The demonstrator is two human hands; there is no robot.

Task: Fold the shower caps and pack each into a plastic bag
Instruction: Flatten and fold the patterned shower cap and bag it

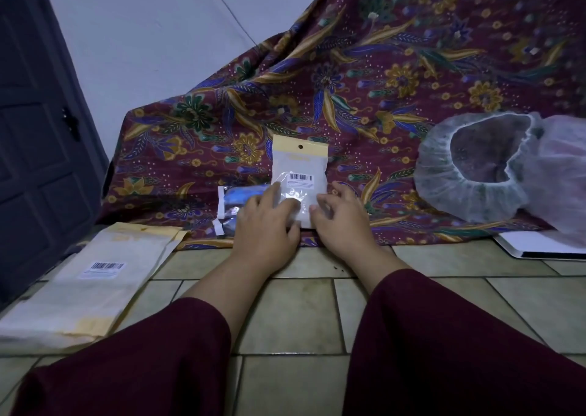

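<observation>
One head-worn wide-angle view looks forward and down, close over the tiled floor (285, 314) toward a draped cloth (380, 82).

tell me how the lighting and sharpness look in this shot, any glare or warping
Head view: dim, bluish light overall; a small glare patch on the plastic bag between the left hand and right hand, another on the dark packet beside it. Wide-angle warping bends the floor tiles and tilts the door. The barcode print is too soft to read; the shower cap is fairly clear.
</observation>
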